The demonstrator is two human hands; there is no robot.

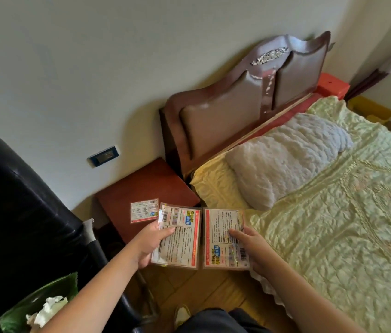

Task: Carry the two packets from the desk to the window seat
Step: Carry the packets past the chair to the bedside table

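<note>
Bed (348, 212) is filling the right half of the view, lying under a pale green quilted cover, with a white textured pillow (285, 159) resting near its head. A padded brown headboard (245, 104) is standing against the white wall (93, 56), and a red block (332, 86) is sitting behind its far end. A black leather chair (21, 212) is taking up the lower left, its back curving up toward the wall.

A red-brown nightstand (141, 188) is sitting between the chair and the bed, tucked beside the headboard. A blue-framed wall socket (104, 156) is showing on the wall just above it. A green-lined bin (38, 304) with crumpled white tissue in it is sitting at the bottom left corner. Wooden floor (201, 289) is showing below the hands.

Both forearms are reaching forward. Left hand (151, 243) is gripping the left packet (180, 239), thumb pressing on its printed face, the other fingers hidden behind it. Right hand (252, 246) is gripping the right packet (223, 239), thumb lying across the front, the other fingers wrapping behind the outer edge. The two packets are being held flat and side by side, inner edges nearly touching, above the floor between nightstand and bed.

A third, smaller packet (144, 210) is lying flat on the nightstand, just beyond the left packet.
</note>
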